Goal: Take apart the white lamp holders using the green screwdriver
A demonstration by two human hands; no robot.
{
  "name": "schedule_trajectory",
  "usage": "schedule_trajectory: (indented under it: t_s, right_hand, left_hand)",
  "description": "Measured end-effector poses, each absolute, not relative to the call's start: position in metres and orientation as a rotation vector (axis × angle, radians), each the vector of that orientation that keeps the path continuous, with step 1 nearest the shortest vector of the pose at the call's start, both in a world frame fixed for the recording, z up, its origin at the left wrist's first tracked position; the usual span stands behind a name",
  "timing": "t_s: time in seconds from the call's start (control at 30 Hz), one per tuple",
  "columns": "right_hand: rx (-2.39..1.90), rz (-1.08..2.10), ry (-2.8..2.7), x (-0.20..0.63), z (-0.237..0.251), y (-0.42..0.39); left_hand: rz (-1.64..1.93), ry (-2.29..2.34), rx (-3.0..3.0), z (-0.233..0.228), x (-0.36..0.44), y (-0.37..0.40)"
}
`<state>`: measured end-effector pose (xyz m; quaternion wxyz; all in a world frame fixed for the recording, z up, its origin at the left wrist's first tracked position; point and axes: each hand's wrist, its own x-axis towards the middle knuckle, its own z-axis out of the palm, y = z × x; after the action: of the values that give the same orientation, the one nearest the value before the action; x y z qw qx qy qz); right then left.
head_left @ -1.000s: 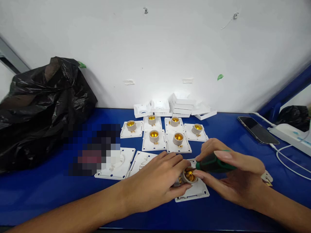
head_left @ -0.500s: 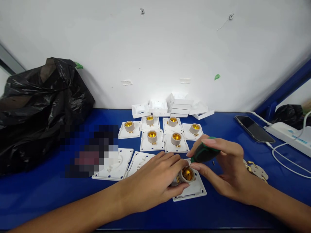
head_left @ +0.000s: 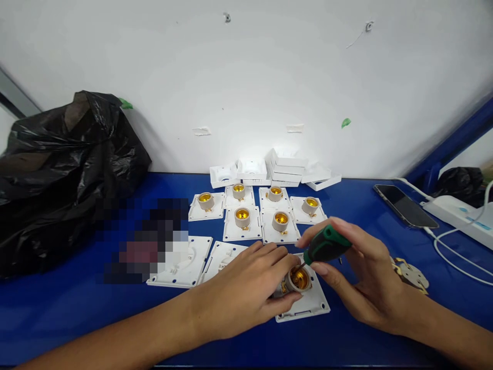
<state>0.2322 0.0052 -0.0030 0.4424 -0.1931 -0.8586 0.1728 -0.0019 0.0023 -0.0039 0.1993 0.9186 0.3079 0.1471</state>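
My left hand [head_left: 265, 282] is closed around the side of a lamp socket [head_left: 299, 280], a pale ring with a gold threaded inside. This socket sits on a white square plate [head_left: 308, 306] on the table. In my right hand [head_left: 362, 272] is a screwdriver [head_left: 327, 244] with a green and black handle, tilted so its shaft reaches down into the socket. The tip is hidden inside the socket. A small dark screw [head_left: 340, 261] lies behind my right fingers. Beyond my right wrist rests a pale round part with brass pieces [head_left: 412, 273].
Several plates with sockets [head_left: 280, 221] stand in rows behind my hands. White square covers [head_left: 287, 167] are stacked against the wall. Plates without sockets [head_left: 192, 267] lie left. A black bag [head_left: 73, 180] fills the left side; a phone [head_left: 404, 205] and power strip [head_left: 458, 216] lie right.
The screwdriver handle has turned in my right hand, with more of its green side showing, and the right fingers have shifted on it. My left hand keeps its hold on the socket.
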Motion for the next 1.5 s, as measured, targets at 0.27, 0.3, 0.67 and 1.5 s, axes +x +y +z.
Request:
schedule_trajectory:
  t_s: [0.27, 0.3, 0.67, 1.5]
  right_hand:
    - [-0.391, 0.421, -2.188, 0.224, 0.009, 0.004]
    - [-0.4, 0.427, -2.192, 0.224, 0.009, 0.004]
    - [-0.458, 0.373, -2.074, 0.228, -0.001, 0.011]
    - [-0.413, 0.333, -2.099, 0.224, 0.011, 0.01]
  left_hand:
    - [0.404, 0.84, 2.569, -0.003, -0.001, 0.003]
    - [0.402, 0.837, 2.573, -0.003, -0.001, 0.003]
    - [0.435, 0.842, 2.584, -0.006, -0.001, 0.003]
    - [0.414, 0.856, 2.647, -0.008, 0.0, 0.004]
